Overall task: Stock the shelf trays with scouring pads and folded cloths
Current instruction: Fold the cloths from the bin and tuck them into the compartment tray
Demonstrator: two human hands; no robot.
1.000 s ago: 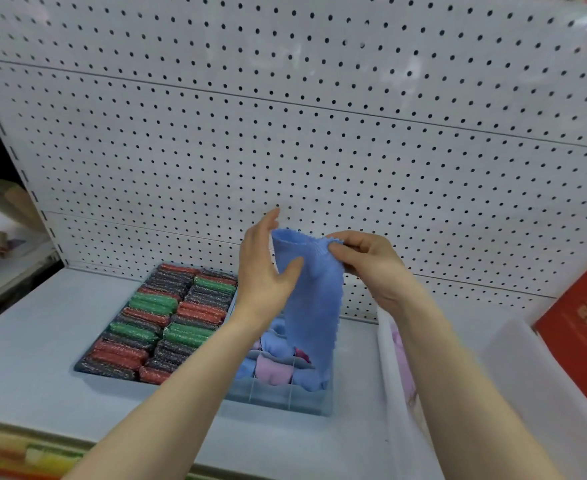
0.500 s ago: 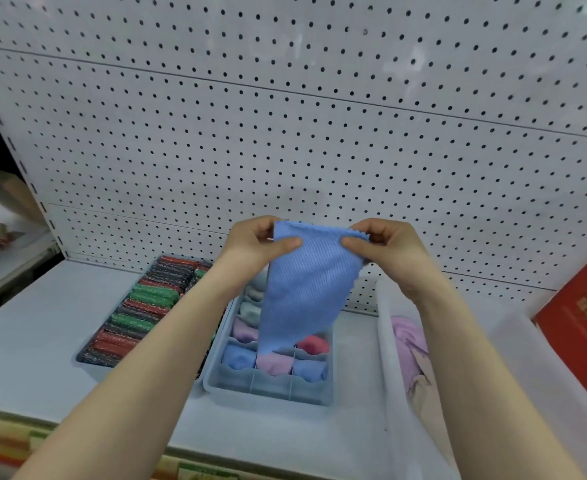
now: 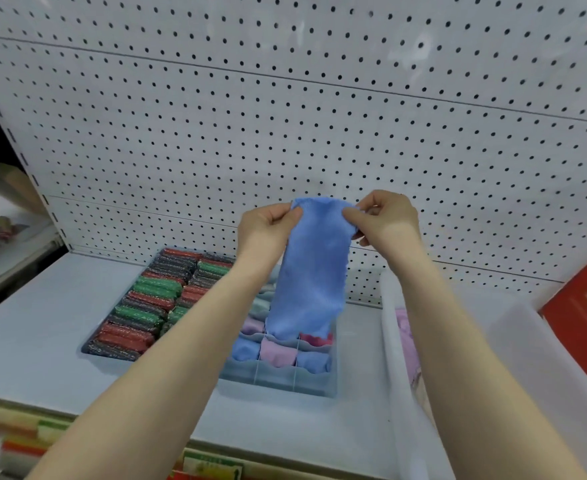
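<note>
Two hands hold up a blue textured cloth (image 3: 311,271) by its top corners, so it hangs straight down above a pale blue divided plastic tray (image 3: 278,379) of folded pastel cloths. Left hand (image 3: 267,230) and right hand (image 3: 387,220) each pinch a corner between thumb and fingers, forearms raised and angled inward. Beside that tray, to its left, sits a tray of red, green and dark scouring pads (image 3: 146,306). Both rest on a white shelf (image 3: 32,327) backed by white pegboard (image 3: 285,116).
</note>
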